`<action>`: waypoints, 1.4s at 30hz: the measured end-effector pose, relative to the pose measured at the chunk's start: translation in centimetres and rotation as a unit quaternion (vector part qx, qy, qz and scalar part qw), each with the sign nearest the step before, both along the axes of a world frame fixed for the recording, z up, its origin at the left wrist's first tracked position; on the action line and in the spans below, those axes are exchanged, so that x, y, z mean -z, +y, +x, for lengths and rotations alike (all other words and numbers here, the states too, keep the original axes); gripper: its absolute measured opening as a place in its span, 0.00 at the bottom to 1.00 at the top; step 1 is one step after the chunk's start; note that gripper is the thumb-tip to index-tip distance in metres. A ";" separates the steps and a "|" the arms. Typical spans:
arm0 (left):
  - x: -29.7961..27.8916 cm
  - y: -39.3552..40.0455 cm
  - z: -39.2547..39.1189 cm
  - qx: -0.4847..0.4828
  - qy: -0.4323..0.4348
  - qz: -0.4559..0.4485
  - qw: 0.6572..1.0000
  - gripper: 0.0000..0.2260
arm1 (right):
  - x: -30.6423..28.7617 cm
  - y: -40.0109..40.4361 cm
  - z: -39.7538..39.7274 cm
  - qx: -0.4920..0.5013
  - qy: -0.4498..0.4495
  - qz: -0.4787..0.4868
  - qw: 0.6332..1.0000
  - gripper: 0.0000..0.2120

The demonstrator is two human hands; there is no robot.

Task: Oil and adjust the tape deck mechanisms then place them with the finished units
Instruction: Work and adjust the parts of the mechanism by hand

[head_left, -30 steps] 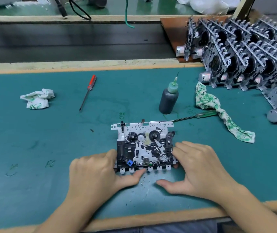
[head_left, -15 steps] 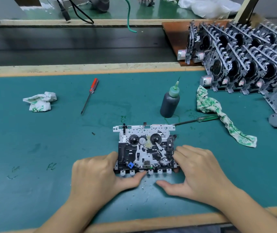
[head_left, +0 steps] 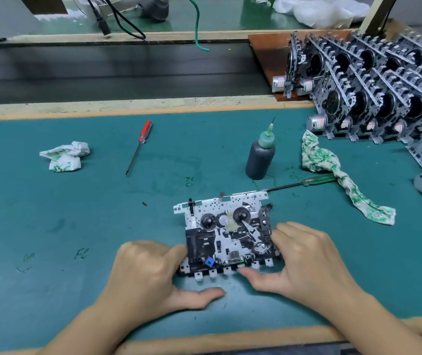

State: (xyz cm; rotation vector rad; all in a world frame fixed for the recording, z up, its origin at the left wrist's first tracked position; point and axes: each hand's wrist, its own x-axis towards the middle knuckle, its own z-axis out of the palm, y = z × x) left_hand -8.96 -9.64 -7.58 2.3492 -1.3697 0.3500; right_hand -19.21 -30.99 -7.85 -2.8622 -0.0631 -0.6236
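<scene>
— Where was the tape deck mechanism [head_left: 226,234] at that moment?

— Flat on the green bench [head_left: 51,221], near the front edge and about centre, its reel hubs facing up and its row of white tabs toward the person.

— And the hands?

— The left hand [head_left: 144,271] was at the mechanism's left side, fingers curled against its left edge, thumb stretched out flat on the bench just below the tabs. The right hand [head_left: 307,262] was at the right side, fingers [head_left: 283,230] bent over the right edge, thumb tip pressed against the near edge by the tabs. Both were grasping the unit between them.

— What else lay about?

— A dark oil bottle [head_left: 260,158] with a green needle nozzle stood upright beyond the mechanism. A green-handled screwdriver [head_left: 304,181] lay to its right, tip reaching the mechanism's far right corner, handle end tucked under a green-patterned rag [head_left: 333,170]. A red-handled screwdriver [head_left: 138,147] lay to the far left, with a crumpled patterned cloth [head_left: 64,156] further left.

— The finished units?

— The stacked mechanisms [head_left: 374,93] leaned in rows at the far right, partly on a brown board [head_left: 263,52], well apart from the one being held.
</scene>
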 end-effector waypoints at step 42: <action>0.1 -1.1 -0.8 -0.110 0.048 -0.031 0.992 0.28 | 0.5 -1.3 -0.3 -0.069 0.000 0.025 0.997 0.24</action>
